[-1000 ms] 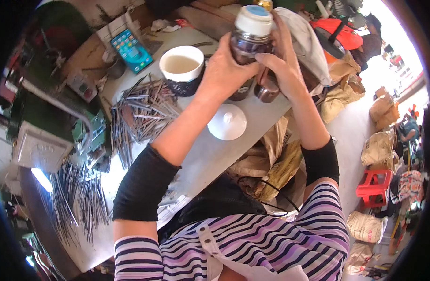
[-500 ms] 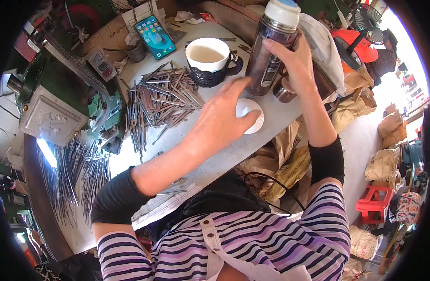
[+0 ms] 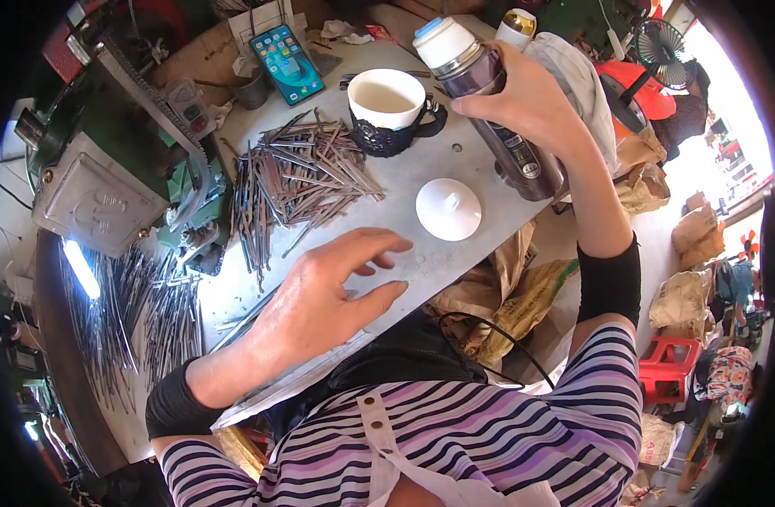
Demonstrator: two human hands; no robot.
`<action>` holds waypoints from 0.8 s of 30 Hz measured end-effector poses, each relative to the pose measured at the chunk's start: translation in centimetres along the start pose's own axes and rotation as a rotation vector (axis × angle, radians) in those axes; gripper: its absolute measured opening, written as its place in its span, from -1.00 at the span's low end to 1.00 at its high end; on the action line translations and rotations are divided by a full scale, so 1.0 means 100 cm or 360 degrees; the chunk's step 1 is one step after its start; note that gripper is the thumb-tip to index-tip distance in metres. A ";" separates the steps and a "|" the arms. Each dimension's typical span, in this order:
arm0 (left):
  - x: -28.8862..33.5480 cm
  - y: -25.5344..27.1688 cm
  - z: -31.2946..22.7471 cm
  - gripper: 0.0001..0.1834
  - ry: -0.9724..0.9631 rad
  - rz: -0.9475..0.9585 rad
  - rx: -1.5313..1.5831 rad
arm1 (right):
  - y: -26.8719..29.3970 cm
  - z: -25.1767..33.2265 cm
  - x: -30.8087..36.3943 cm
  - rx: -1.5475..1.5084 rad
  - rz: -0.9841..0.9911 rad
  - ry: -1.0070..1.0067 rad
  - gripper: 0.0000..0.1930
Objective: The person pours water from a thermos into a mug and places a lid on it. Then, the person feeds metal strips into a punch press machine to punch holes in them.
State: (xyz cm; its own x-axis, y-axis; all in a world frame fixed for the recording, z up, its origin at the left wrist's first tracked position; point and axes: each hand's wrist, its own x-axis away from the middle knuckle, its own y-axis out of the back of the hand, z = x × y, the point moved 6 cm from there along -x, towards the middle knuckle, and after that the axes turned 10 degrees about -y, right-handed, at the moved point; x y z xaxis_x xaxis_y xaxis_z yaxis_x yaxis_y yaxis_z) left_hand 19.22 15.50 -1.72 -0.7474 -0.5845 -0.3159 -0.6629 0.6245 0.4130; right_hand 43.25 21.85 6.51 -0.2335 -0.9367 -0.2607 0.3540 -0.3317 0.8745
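Observation:
My right hand (image 3: 531,97) grips a dark, see-through thermos flask (image 3: 522,156) near its shoulder. The flask tilts to the left, its white and blue top (image 3: 445,42) leaning toward a white mug (image 3: 387,95) in a black knitted sleeve. My left hand (image 3: 328,283) is empty, fingers apart, over the near side of the table. A round white lid (image 3: 449,209) with a knob lies on the table between the mug and my body. Left of the mug is a heap of thin metal rods (image 3: 299,169).
A phone (image 3: 287,64) leans upright at the back. Green machinery (image 3: 100,207) stands at the left, beside bundles of long metal rods (image 3: 172,321). A can with a gold top (image 3: 516,27) stands behind the flask. Paper sacks (image 3: 531,308) lie below the table's right edge.
The flask has tipped over toward the mug, its top swinging left. My left hand has drawn back from the white lid, down and left.

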 end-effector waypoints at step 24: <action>0.028 0.004 0.008 -0.64 0.0155 0.0123 -0.0024 | -0.028 0.013 -0.028 0.0612 0.0288 0.0195 -0.30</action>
State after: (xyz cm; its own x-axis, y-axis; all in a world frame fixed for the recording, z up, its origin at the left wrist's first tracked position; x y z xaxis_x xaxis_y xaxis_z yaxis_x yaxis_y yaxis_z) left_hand 16.79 14.51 -3.16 -0.7879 -0.5830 -0.1983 -0.6022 0.6621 0.4461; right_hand 41.75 25.53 5.36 -0.0813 -0.9899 -0.1160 0.0110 -0.1173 0.9930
